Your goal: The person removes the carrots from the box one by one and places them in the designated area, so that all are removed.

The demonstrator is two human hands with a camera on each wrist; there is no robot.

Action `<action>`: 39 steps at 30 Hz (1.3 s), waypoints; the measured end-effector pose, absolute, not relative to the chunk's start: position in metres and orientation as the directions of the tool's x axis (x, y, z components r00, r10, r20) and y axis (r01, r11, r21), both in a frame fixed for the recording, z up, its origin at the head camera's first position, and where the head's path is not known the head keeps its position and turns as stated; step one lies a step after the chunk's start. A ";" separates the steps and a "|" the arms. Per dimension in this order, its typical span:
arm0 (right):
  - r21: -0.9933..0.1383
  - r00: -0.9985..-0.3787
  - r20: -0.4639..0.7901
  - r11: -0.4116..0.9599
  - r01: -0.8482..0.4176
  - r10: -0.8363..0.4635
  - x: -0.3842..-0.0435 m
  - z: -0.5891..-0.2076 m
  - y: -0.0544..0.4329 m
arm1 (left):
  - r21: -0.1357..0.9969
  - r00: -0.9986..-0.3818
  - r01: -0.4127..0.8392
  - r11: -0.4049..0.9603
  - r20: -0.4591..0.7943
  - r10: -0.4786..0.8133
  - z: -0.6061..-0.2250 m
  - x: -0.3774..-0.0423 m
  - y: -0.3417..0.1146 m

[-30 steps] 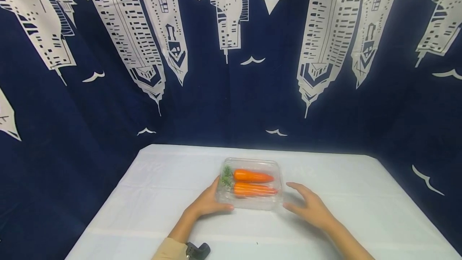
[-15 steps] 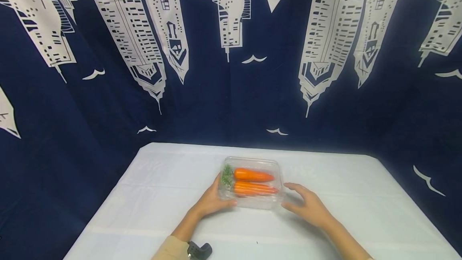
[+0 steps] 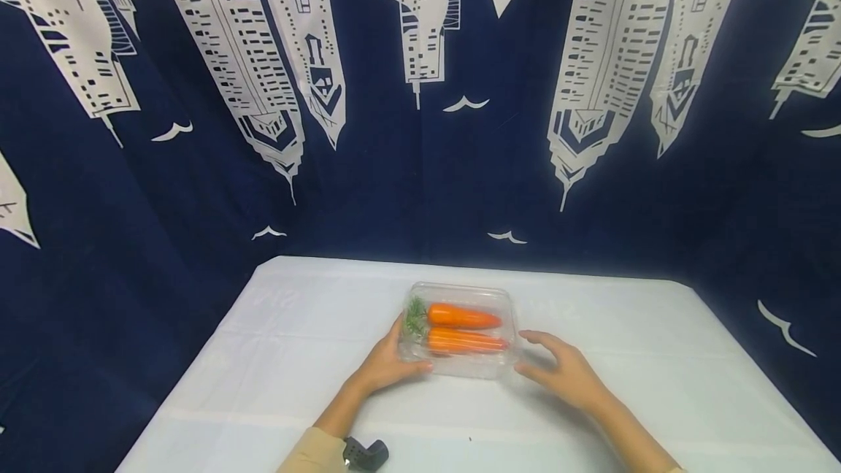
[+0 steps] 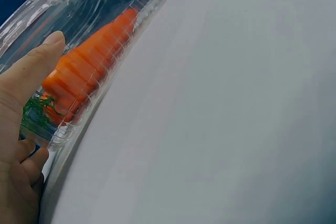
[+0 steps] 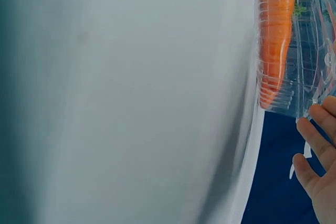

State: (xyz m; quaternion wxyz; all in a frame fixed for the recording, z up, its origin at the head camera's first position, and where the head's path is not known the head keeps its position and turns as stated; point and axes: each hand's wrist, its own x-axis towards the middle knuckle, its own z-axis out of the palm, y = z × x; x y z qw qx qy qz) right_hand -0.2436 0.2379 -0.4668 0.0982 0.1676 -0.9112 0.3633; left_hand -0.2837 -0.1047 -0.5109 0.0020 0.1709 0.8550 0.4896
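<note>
In the head view, a clear plastic container [image 3: 469, 368] with orange carrots [image 3: 464, 316] inside is seen below centre against a white table [image 3: 263, 356], gripped at its left side by the left hand [image 3: 386, 366]. In the left wrist view, its upper-left wall is crossed by the thumb [image 4: 37, 69]. In the right wrist view, loosely extended fingers of the right hand [image 5: 323, 166] are held by the container's end, lower right.

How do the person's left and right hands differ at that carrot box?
The left hand is at the leafy end of the clear container; the right hand is by the tips of the carrots. The left hand grips the container; the right hand's fingers are extended, contact unclear. Both hands are bare.
</note>
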 end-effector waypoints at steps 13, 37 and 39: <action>-0.632 -0.927 0.289 0.679 -0.373 -0.240 -0.251 -0.447 0.235 | 0.830 -0.945 0.286 0.480 0.160 0.287 -0.509 -0.285 -0.109; -0.635 -0.938 0.284 0.694 -0.338 -0.197 -0.282 -0.399 0.230 | 0.817 -0.946 0.273 0.507 0.132 0.296 -0.509 -0.286 -0.107; -0.647 -0.941 0.283 0.687 -0.330 -0.186 -0.284 -0.398 0.228 | 0.819 -0.947 0.267 0.508 0.126 0.295 -0.510 -0.284 -0.109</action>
